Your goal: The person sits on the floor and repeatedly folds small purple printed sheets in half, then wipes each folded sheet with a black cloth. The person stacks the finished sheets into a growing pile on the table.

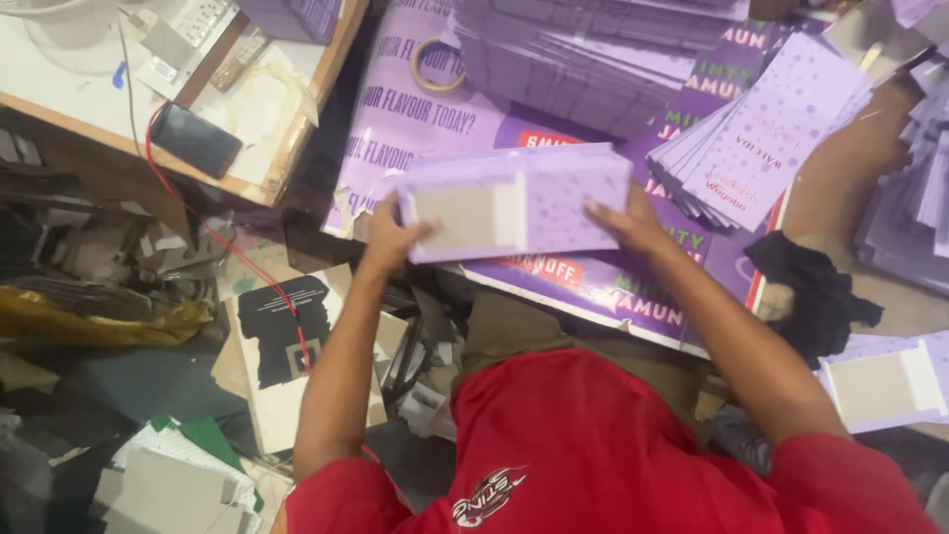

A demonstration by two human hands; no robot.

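A lilac cardboard box (514, 203), dotted with paler spots and showing a bare grey board panel on its near-left face, is held level between two bare hands just above a large purple printed sheet (415, 119) spread over the work surface. The left hand (395, 237) is clasped on the box's left end, thumb laid along the edge of the grey panel; the right hand (628, 222) is pressed flat against the right end, fingers spread over the lilac paper. The box appears to be a rigid board shell wrapped in paper, so it is judged light and stiff, though liable to dent at corners and to scuff on its smooth covering. Its ends and firm edges are judged the safest places to be gripped, rather than the broad top face. Whether the box is one piece or a sleeve over a tray cannot be told from this blurred view. A fanned stack of flat lilac cards (761, 148) is seen just to the right, a taller pile of lilac sheets (593, 59) farther off, and a roll of tape (435, 64) at the far left of the sheet. A black phone (195, 138) lies on a wooden table (297, 129) to the left, and a dark cloth (816, 292) at the near right.
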